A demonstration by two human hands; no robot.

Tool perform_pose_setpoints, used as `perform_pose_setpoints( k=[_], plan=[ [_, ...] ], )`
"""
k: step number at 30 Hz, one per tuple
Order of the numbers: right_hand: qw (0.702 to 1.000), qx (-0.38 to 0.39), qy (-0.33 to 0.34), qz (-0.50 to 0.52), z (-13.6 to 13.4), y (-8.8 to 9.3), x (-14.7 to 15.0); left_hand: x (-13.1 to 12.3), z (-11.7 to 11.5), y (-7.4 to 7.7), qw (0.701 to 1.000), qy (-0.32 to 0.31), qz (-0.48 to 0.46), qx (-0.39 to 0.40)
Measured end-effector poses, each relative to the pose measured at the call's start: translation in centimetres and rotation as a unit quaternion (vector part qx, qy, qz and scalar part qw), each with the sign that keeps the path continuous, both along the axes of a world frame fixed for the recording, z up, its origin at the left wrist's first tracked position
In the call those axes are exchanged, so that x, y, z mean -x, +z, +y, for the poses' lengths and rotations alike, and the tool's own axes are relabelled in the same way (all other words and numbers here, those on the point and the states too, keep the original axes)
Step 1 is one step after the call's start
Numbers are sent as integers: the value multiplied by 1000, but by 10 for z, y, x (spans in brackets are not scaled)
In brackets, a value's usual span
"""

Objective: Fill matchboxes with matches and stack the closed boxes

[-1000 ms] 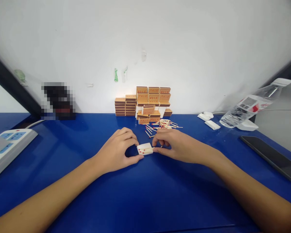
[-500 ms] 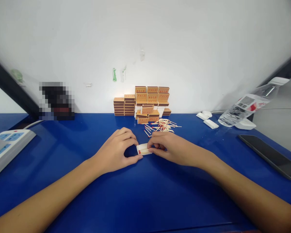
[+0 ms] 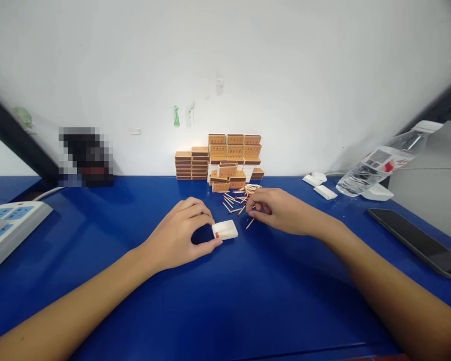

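A small white matchbox tray (image 3: 225, 229) with several red-tipped matches in it lies on the blue table (image 3: 225, 301). My left hand (image 3: 180, 235) pinches its left end between thumb and fingers. My right hand (image 3: 276, 210) is behind and to the right of the tray, its fingers curled at the near edge of the loose pile of matches (image 3: 238, 196). A single match (image 3: 250, 223) lies just in front of those fingers. I cannot make out whether the fingertips hold a match.
Stacks of brown matchboxes (image 3: 220, 160) stand against the white wall. A power strip (image 3: 7, 225) lies at the left edge. At the right are a lying water bottle (image 3: 383, 163), small white pieces (image 3: 319, 185) and a dark phone (image 3: 417, 240).
My right hand left the tray's right end and moved back and right to the loose matches. My left hand and the tray stayed in place.
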State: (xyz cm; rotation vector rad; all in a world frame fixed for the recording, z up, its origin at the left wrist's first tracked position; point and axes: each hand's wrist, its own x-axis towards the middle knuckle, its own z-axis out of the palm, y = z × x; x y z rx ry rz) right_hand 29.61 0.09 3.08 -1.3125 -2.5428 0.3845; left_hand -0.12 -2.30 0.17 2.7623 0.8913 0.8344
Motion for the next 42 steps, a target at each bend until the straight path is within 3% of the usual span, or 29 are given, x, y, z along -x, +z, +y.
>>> perform_pose_setpoints(
  k=[4, 8, 20, 25, 31, 34, 38, 42],
  plan=[
    [995, 100, 27, -3, 4, 5, -12, 0, 1, 0, 1000, -1, 12, 0],
    [990, 140, 13, -22, 3, 6, -12, 1, 1, 0, 1000, 2, 12, 1],
    [993, 108, 43, 19, -4, -9, 6, 0, 0, 0, 1000, 2, 20, 4],
    [998, 28, 0, 50, -2, -5, 5, 0, 1, 0, 1000, -2, 20, 6],
    [993, 20, -13, 114, -1, -3, 8, 1, 0, 0, 1000, -3, 20, 4],
    [985, 51, -33, 164, 2, -2, 8, 1, -1, 1, 1000, -2, 23, 7],
    [960, 153, -55, 227, 10, -3, 1, 1, -1, 1, 1000, -5, 19, 5],
    [973, 160, -51, 158, 21, -12, -11, 1, -2, 1, 1000, -6, 16, -2]
  ],
)
